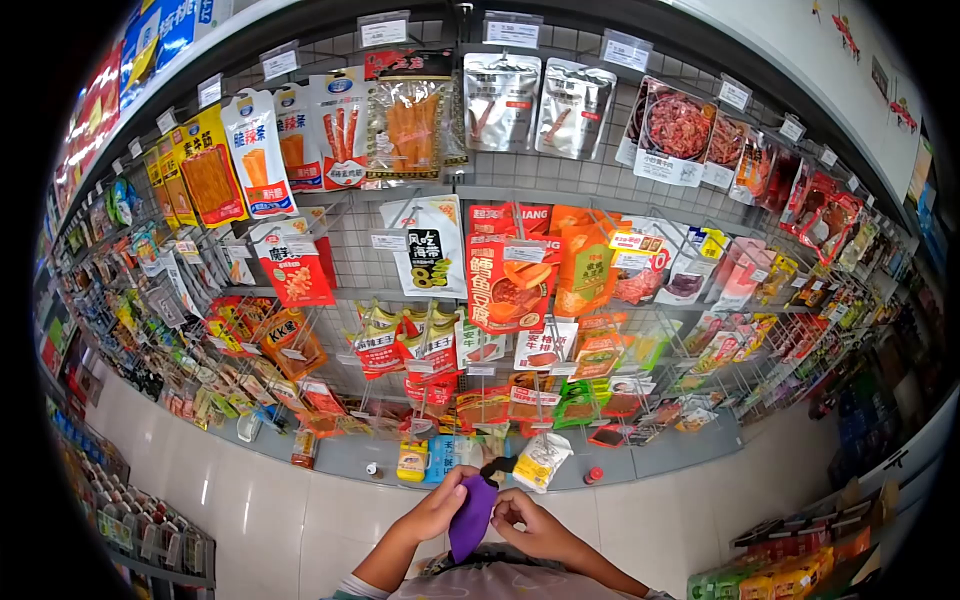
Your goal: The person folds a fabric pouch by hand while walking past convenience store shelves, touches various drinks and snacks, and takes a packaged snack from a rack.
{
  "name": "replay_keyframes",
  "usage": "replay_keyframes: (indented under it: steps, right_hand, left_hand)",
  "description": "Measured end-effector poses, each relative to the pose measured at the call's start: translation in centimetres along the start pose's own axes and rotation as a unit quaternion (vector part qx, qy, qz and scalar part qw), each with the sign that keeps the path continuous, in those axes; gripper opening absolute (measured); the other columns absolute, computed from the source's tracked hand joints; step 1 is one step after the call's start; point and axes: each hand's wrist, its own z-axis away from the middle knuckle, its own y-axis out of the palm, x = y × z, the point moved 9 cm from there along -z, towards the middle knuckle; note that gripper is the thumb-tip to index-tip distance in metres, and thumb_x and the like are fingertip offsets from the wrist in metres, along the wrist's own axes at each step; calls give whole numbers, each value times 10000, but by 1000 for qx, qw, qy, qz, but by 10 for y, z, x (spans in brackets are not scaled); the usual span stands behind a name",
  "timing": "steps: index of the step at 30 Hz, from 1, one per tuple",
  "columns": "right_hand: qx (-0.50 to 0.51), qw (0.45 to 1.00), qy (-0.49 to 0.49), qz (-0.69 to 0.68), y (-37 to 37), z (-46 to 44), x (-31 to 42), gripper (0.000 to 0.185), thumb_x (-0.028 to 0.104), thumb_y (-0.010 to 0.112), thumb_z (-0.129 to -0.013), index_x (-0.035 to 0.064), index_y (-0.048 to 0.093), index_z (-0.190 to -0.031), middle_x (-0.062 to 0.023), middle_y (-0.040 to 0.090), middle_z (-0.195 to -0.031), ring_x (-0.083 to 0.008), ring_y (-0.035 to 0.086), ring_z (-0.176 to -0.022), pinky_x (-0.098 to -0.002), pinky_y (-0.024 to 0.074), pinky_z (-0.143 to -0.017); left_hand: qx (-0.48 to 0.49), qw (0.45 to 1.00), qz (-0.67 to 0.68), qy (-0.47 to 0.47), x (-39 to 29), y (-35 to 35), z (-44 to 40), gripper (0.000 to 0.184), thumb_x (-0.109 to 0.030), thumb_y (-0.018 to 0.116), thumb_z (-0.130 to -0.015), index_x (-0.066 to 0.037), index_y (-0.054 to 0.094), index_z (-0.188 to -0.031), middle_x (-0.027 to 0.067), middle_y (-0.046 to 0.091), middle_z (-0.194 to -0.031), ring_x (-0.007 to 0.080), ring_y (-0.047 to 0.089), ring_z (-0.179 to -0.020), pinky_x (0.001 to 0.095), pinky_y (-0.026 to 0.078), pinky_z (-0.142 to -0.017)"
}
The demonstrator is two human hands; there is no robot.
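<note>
Left grip [436, 508] clasping purple item [473, 518], thumb side (right grip [524, 520] alongside, hold unclear).

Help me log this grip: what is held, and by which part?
Left hand holds the purple item by its upper left side; unclear whether right hand does.

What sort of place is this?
Probably a convenience store or supermarket snack aisle: packaged snacks hang on a wire grid rack, price tags sit at the hooks, and another stocked shelf stands at lower left.
</note>
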Motion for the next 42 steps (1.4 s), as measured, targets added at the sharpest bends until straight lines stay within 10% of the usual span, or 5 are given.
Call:
replay_keyframes:
  steps: [23, 42]
  right_hand:
    - [35, 995, 48, -82, -19, 1, -28, 252, 67, 593, -1014, 81, 472, -1234, -5, 570, -950, -89, 558, -889, -288, 455, -813]
    - [-31, 994, -5, -104, -52, 41, -38, 252, 47, 622, -982, 86, 493, -1195, 36, 530, -876, -38, 482, -784, -221, 405, -685]
  left_hand:
    - [-202, 965, 142, -92, 68, -1, 32, 455, -371, 409, -1076, -53, 430, -1401, 66, 564, -1226, 151, 523, -1148, 297, 399, -1031]
    - [-85, 989, 94, -75, 37, 49, -15, 527, -61, 545, -915, -70, 384, -1417, 82, 530, -1285, 183, 502, -1210, 319, 390, -1073]
